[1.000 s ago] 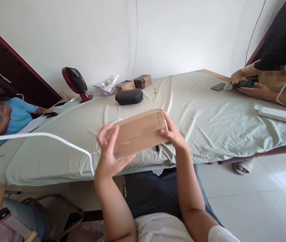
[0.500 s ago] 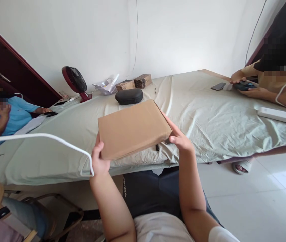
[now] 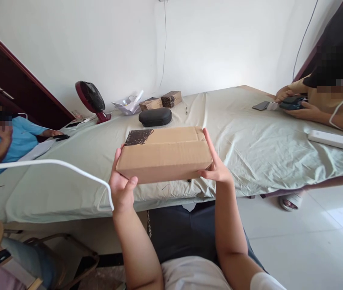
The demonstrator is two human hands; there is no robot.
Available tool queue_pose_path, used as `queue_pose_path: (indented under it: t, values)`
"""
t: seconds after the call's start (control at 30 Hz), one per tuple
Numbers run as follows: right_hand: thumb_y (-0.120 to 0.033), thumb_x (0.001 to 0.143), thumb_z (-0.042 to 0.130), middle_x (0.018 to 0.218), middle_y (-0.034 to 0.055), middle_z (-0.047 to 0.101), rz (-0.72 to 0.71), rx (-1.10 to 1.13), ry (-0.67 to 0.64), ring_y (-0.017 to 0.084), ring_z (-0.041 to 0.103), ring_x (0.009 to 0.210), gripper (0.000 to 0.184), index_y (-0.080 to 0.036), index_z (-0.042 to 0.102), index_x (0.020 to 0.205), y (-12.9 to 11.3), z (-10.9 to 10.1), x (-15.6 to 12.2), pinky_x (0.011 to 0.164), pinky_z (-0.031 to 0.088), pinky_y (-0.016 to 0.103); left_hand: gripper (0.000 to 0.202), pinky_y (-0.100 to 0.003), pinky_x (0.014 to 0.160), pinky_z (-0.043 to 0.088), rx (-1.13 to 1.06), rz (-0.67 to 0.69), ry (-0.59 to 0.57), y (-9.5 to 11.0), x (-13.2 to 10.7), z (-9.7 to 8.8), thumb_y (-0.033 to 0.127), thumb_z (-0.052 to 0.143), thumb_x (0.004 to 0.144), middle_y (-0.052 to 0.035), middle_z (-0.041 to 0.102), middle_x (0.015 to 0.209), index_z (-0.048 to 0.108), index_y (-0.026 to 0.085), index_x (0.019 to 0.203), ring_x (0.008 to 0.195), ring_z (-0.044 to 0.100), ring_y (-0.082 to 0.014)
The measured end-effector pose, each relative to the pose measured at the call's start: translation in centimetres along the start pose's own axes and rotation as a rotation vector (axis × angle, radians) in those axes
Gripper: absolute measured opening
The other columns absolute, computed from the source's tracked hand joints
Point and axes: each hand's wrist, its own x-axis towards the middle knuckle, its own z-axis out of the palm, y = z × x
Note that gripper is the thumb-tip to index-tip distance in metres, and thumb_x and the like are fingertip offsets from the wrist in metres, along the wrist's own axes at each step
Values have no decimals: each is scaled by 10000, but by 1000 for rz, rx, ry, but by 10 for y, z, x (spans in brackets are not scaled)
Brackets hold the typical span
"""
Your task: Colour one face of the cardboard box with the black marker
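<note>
A brown cardboard box is held up between my two hands, above the near edge of the table. Black scribbled marking covers the far left corner of its top. My left hand grips the left end, thumb on the near side and fingers behind and under it. At the right end, my right hand holds on, one finger stretched along the side and the thumb at the near lower corner. Part of a small black object shows on the cloth below the box.
Beyond the box lie a black zip case, two small cartons, a plastic bag and a red fan. A white cable crosses at left. Co-workers sit at both ends; a white device lies at right.
The box has turned in my hands: its plain broad face was toward me, and now the scribbled top and a long side show. My left thumb has shifted along the near edge.
</note>
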Motion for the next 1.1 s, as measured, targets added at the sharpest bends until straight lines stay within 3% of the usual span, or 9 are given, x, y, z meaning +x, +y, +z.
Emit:
queue_pose_path:
  t: [0.13,0.3,0.43,0.57,0.67,0.77,0.87,1.0,1.1]
  values:
    - [-457,776,868,1855,-13,28,103,-14,-63,322,49,1716,1278,-394,50,1755,1,-1,-1,1362,186,549,739,-522,1268,434,131,114,144,4,1,17,569,827,818,-109,591,1584,633,271,1466,1518,512,-359]
    - [-621,828,811,1845,-50,107,104,163,-53,274,72,1718,1147,-457,129,1736,14,2,1,1367,159,579,446,-549,1204,501,259,268,298,6,0,29,439,744,885,-92,691,1403,707,248,1286,1371,633,-330]
    - [-725,807,774,1832,-55,174,122,316,82,289,170,1704,1118,-470,183,1722,25,10,5,1358,202,599,375,-603,1123,567,341,481,215,9,-3,30,409,685,904,-114,660,1355,694,230,1233,1290,684,-362]
    - [-769,838,683,1695,27,502,257,506,310,332,464,1578,968,-362,397,1668,34,16,10,1323,335,570,319,-615,1031,633,379,695,95,14,-6,33,243,643,906,-103,616,1364,677,255,1223,1222,732,-353]
    - [-841,846,586,1552,67,652,342,633,400,363,559,1495,906,-274,567,1553,41,18,14,1281,405,582,356,-559,923,693,426,778,46,19,-8,39,132,593,903,-86,629,1328,679,269,1220,1136,771,-311]
    - [-684,789,728,1500,48,693,348,708,401,364,621,1427,821,-281,624,1496,49,18,15,1237,472,557,460,-492,857,714,438,800,11,20,-8,42,40,562,891,-80,638,1335,675,285,1264,1082,786,-268]
    - [-467,711,793,1448,28,726,313,695,404,356,670,1364,830,-310,612,1506,54,19,16,1178,532,545,517,-502,927,694,509,815,11,19,-6,42,45,554,904,-89,628,1381,654,315,1334,1206,740,-284]
    - [-446,694,757,1362,45,768,272,684,451,374,685,1335,835,-301,605,1502,55,20,17,1119,568,575,639,-594,1174,529,669,640,-70,17,-3,40,191,608,944,-156,589,1519,496,286,1566,1461,565,-350]
    - [-442,677,750,1330,59,778,251,662,469,384,669,1352,841,-286,604,1491,55,19,16,1129,555,591,696,-585,1255,423,710,513,-137,19,-1,40,284,647,956,-178,541,1591,443,253,1622,1526,485,-363]
